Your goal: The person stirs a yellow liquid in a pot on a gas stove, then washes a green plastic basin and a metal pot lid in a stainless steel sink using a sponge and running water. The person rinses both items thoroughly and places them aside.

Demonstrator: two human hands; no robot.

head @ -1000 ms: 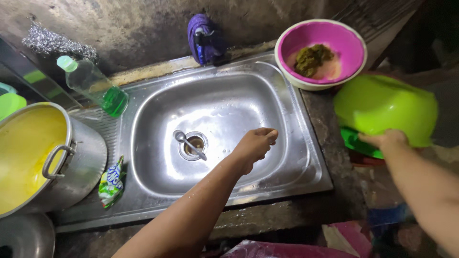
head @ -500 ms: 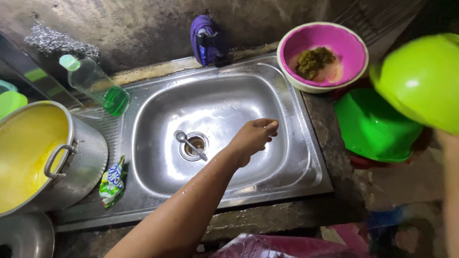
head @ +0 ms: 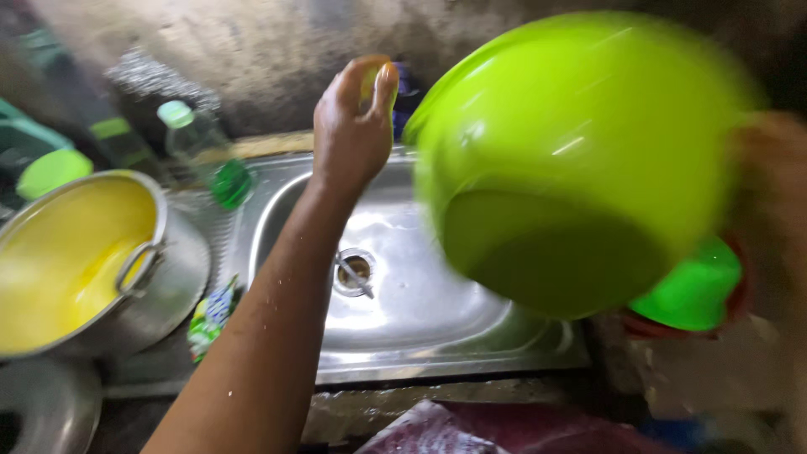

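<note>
At the far left a large metal pot (head: 80,269) with yellow liquid stands on the surface beside the sink (head: 403,336), and a small crumpled packet (head: 210,315) lies on the sink's ledge just by it. Behind them a clear bottle with green liquid (head: 206,155) leans near the wall. The left hand (head: 353,126) is raised above the basin, fingers curled in a narrow grip around something small and yellowish at its fingertips; what it is cannot be told from here. Below it, a metal spoon (head: 357,273) lies across the drain. To the right, the lime-green bowl (head: 572,160) is lifted and tilted, its base towards the camera, well clear of the basin and blurred. The right hand (head: 769,193) is at its far rim; the blur hides the fingers, so I cannot tell how it holds. Another green bowl (head: 693,290) sits lower right. To handle this well, I would judge the bowl needs a firm hold at the rim, lowering over the basin rather than the ledge, keeping it away from the pot, with the left hand meeting it only once it is steady.
</note>
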